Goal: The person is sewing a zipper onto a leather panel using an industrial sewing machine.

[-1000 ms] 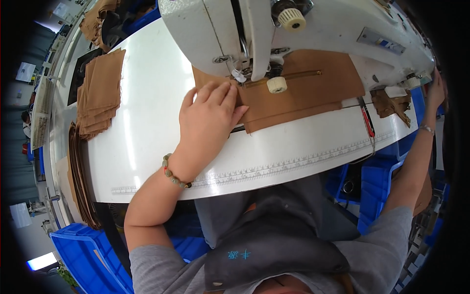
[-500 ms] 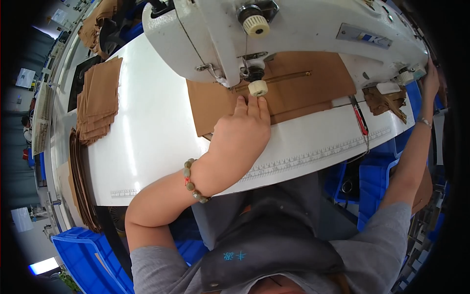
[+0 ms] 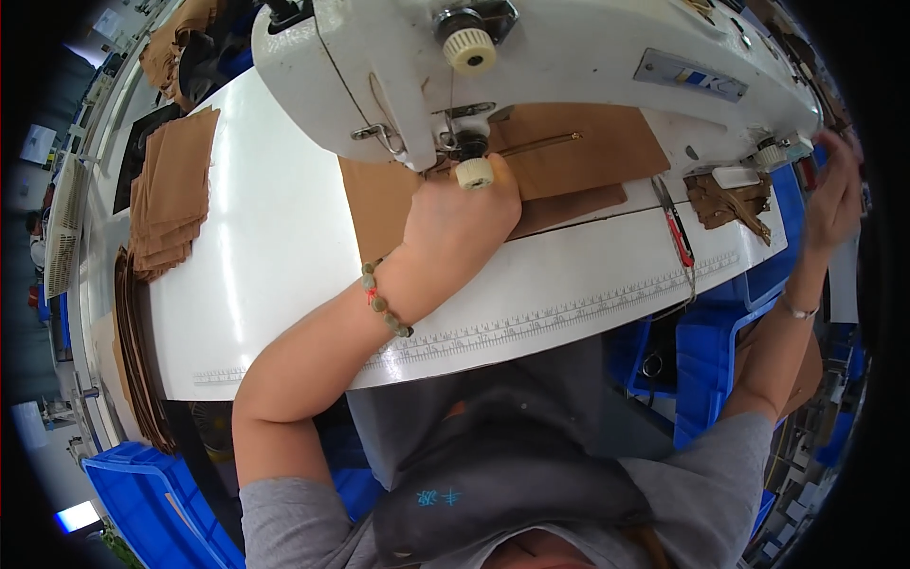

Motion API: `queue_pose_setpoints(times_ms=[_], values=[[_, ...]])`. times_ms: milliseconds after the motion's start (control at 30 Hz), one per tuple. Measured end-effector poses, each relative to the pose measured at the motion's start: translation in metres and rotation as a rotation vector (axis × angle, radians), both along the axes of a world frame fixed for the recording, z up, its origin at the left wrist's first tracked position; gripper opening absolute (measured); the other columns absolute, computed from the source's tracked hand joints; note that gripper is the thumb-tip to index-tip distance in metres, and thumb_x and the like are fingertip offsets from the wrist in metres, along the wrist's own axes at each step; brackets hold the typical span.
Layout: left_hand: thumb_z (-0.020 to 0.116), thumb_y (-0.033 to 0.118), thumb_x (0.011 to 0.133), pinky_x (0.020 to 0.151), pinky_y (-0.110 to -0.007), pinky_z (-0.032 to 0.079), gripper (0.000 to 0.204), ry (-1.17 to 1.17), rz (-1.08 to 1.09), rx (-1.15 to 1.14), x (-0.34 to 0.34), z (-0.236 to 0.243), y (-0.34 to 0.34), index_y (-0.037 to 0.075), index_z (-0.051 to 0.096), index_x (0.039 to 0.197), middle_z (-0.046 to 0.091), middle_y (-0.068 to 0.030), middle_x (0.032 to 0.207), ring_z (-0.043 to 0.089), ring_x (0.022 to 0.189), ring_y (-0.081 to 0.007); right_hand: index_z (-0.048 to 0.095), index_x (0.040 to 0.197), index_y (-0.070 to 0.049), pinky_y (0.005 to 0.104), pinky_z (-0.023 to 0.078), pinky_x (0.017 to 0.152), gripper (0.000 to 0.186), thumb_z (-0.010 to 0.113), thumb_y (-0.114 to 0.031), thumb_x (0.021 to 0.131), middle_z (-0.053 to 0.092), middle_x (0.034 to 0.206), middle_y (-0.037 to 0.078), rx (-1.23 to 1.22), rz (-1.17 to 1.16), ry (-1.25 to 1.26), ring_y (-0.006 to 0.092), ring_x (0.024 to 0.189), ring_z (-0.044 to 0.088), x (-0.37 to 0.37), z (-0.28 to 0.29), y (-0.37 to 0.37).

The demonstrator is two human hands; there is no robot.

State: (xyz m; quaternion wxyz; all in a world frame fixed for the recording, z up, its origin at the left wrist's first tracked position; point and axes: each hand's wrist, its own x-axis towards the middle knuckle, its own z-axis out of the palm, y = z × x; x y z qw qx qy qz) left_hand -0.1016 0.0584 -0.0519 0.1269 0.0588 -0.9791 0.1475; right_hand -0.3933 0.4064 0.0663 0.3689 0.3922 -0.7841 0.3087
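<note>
My left hand [image 3: 460,218] is at the sewing machine [image 3: 588,57], just below the needle area. It rests on a brown fabric panel [image 3: 592,156] with bent fingers, and their tips are hidden beside the machine's cream knob [image 3: 474,174]. A brass-coloured zipper [image 3: 545,144] lies along the panel, running toward the needle. At the machine's right end my right hand [image 3: 834,199] is raised with its fingers stretched out, slightly blurred. Whether it touches the machine there I cannot tell.
Red-handled thread snips [image 3: 678,232] and dark brown scraps [image 3: 725,204] lie right of the panel. A stack of brown pieces [image 3: 175,185] is on the left, with more pieces hanging [image 3: 137,351] at the table edge. Blue bins [image 3: 161,503] stand below the white table [image 3: 256,256].
My left hand's fingers have gone from lying straight on the fabric to bent, closer to the needle. My right hand has shifted and its fingers now show more. The whole view has slid slightly left.
</note>
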Motion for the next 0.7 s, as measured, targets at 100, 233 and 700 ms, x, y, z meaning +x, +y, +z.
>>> queue_pose_setpoints(times_ms=[100,233,700], values=[[0.066,0.004,0.082,0.053,-0.032,0.056,0.042,0.109,-0.054,0.054,0.007,0.014,0.009,0.003,0.069,0.124,0.071,-0.0033,0.083,0.073,0.07,-0.0177,0.073,0.099,-0.002,0.0372,0.055,0.072,0.019,0.069,-0.021,0.096,0.073,0.095,0.013,0.493,0.648,0.172,0.0287,0.082,0.07,0.128,-0.043,-0.078],[0.066,0.003,0.082,0.054,-0.034,0.055,0.043,0.154,-0.105,0.292,0.016,0.033,0.021,0.004,0.069,0.124,0.071,-0.0041,0.082,0.073,0.07,-0.021,0.072,0.11,-0.006,0.0419,0.057,0.083,0.033,0.078,-0.03,0.088,0.073,0.107,0.013,0.777,0.919,-0.157,0.0302,0.099,0.071,0.186,-0.095,-0.176],[0.061,0.008,0.09,0.101,-0.041,0.057,0.046,0.089,-0.177,0.125,0.065,-0.002,-0.013,-0.002,0.066,0.135,0.069,-0.0188,0.136,0.067,0.127,-0.0311,0.075,0.114,-0.004,0.0383,0.055,0.085,0.031,0.076,-0.023,0.089,0.075,0.107,0.011,0.565,0.365,-0.215,0.0307,0.098,0.072,0.112,-0.077,-0.13]])
